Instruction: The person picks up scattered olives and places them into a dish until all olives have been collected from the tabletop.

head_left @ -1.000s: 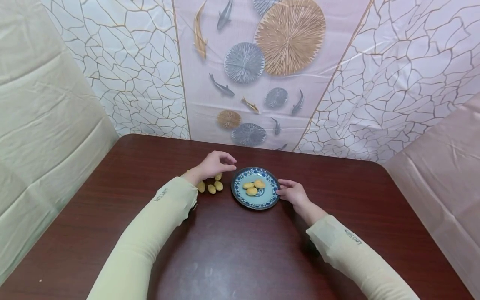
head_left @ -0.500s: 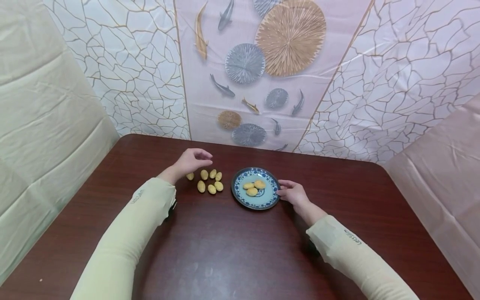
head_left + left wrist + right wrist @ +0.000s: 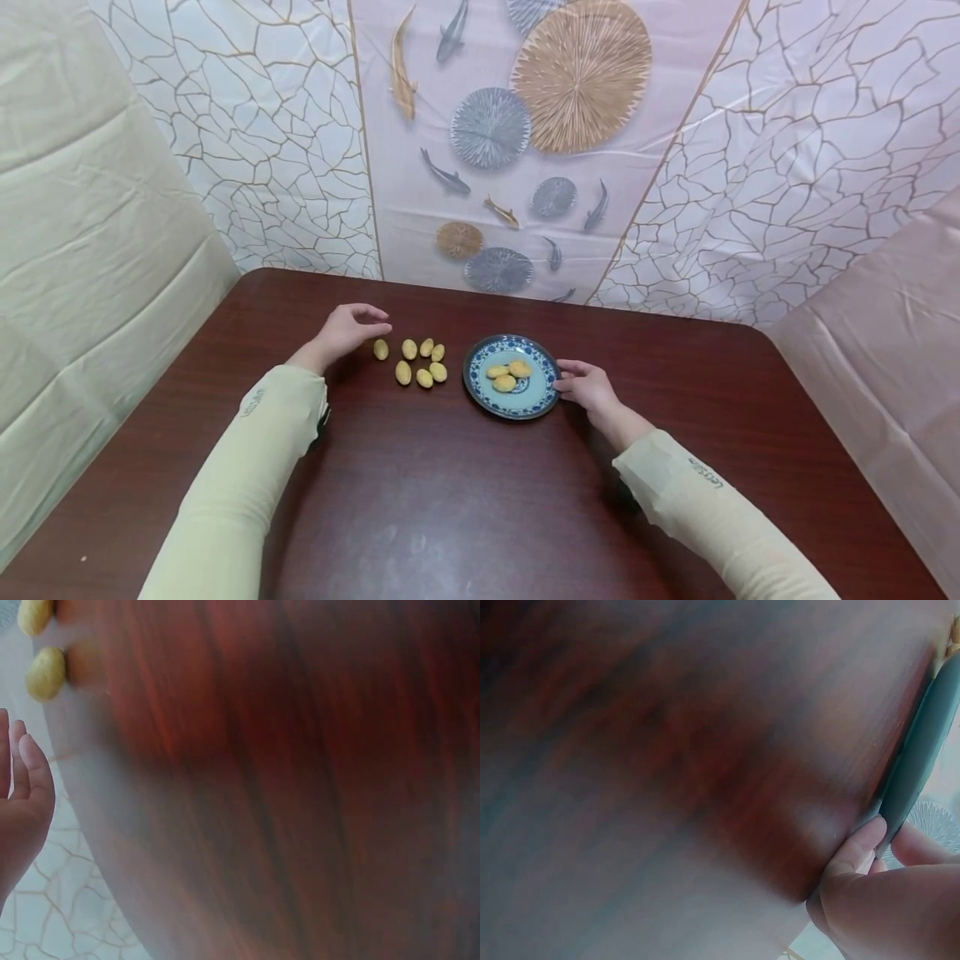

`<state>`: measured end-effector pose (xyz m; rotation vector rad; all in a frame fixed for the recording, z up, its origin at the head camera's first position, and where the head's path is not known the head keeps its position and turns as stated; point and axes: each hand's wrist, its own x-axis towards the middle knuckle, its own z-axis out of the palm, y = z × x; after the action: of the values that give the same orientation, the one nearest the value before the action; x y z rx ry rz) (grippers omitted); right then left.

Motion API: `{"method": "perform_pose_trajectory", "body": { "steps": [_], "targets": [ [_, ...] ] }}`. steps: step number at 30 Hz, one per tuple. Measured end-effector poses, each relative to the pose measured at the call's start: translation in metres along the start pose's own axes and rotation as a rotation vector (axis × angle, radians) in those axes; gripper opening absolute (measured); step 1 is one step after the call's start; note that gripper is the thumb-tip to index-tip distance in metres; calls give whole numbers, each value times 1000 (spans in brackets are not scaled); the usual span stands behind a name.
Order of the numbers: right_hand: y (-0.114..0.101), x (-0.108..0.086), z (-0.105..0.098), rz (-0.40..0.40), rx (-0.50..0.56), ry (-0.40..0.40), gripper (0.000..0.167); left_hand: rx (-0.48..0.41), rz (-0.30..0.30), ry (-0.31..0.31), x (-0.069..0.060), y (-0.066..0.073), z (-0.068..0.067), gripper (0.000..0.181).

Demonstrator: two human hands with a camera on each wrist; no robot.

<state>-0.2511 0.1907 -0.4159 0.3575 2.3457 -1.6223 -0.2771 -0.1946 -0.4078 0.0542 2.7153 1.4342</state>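
Observation:
My left hand hovers at the left end of a loose group of small yellow ovals that look like baby potatoes. Its fingers are loosely bent with nothing visible between them, just behind and left of the leftmost oval. In the left wrist view, two ovals lie beyond the fingertips. At the right side of the round blue-and-white plate, my right hand pinches the rim between thumb and fingers. Three yellow ovals lie together on the plate.
A dark reddish-brown wooden table bears everything. Behind it hangs a patterned backdrop with fish and round leaf shapes. Pale cloth walls stand along both sides. A tiny white speck lies at the table's front left.
My left hand has moved left, away from the plate and across the loose yellow ovals, uncovering them. The right hand and the plate have stayed still.

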Motion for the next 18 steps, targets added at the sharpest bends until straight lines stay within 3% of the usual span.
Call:
{"method": "perform_pose_trajectory", "body": {
  "steps": [5, 18],
  "targets": [
    [-1, 0, 1, 3, -3, 1, 47, 20, -11, 0, -3, -7, -2, 36],
    [-1, -1, 0, 5, -5, 6, 46, 140, 33, -44, -4, -14, 4, 29]
  ]
}}
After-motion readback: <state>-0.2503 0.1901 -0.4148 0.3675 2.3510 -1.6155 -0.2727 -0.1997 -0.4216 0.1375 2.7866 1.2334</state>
